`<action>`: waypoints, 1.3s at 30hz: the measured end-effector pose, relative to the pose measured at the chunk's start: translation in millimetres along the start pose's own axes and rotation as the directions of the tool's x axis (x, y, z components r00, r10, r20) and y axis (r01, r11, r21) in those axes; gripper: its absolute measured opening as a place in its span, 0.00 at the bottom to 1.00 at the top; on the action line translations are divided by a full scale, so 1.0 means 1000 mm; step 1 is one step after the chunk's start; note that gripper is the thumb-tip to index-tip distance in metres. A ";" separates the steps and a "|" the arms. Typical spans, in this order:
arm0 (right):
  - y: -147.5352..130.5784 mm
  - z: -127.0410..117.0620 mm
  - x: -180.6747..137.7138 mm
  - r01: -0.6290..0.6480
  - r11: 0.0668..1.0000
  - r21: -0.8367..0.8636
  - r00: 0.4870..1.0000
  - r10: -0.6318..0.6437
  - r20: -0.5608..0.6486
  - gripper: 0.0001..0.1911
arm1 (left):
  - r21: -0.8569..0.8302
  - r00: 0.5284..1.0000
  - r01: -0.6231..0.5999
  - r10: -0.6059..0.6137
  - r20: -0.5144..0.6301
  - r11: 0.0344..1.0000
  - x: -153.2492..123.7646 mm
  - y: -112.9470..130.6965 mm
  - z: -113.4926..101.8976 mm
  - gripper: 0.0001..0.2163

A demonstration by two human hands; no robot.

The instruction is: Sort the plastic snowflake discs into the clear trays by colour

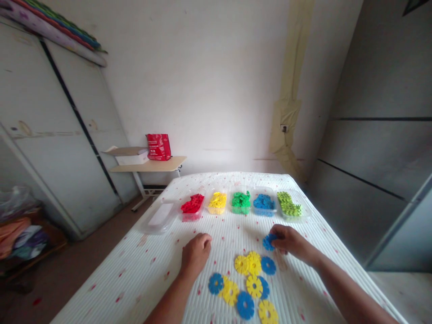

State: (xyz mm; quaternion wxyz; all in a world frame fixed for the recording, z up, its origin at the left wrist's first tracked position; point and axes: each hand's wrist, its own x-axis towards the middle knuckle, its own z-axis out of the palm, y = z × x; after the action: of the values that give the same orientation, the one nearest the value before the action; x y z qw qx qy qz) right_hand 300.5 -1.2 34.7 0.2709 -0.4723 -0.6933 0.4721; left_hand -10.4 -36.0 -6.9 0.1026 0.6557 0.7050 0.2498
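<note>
Head view shows the right hand (283, 238) pinching a blue disc (267, 242) toward the right edge of the white cover (145, 270), between plastic tubs (265, 213) near its far edge and loose discs (250, 290), the left hand (196, 253) loosely fisted.

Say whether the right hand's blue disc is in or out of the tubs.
Out: the right hand holds the blue disc in front of the tubs.
</note>
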 end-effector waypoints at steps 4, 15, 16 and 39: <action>-0.028 -0.016 0.017 0.063 0.994 -0.088 0.979 -0.078 -0.186 0.05 | 0.002 1.000 0.010 -0.010 0.008 1.000 -0.001 0.002 -0.002 0.09; -0.033 -0.024 0.030 0.003 0.940 -0.342 0.868 -0.172 -0.466 0.11 | -0.044 1.000 0.006 -0.007 -0.008 0.999 0.000 -0.001 -0.001 0.09; -0.025 -0.018 0.026 -0.004 0.921 -0.389 0.872 -0.187 -0.452 0.10 | -0.053 1.000 -0.001 0.000 -0.009 0.999 0.000 -0.001 -0.001 0.09; 0.038 0.018 0.011 -0.013 0.622 -0.783 0.909 -0.318 -0.268 0.12 | -0.350 0.789 -0.231 0.386 0.479 0.908 -0.024 -0.001 -0.044 0.22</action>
State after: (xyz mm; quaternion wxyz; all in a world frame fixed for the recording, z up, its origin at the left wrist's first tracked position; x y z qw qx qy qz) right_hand 296.6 5.9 -8.3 0.2127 -0.5624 -0.7990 0.0048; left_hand -28.7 -69.2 26.0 0.3426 0.7856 0.4883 0.1641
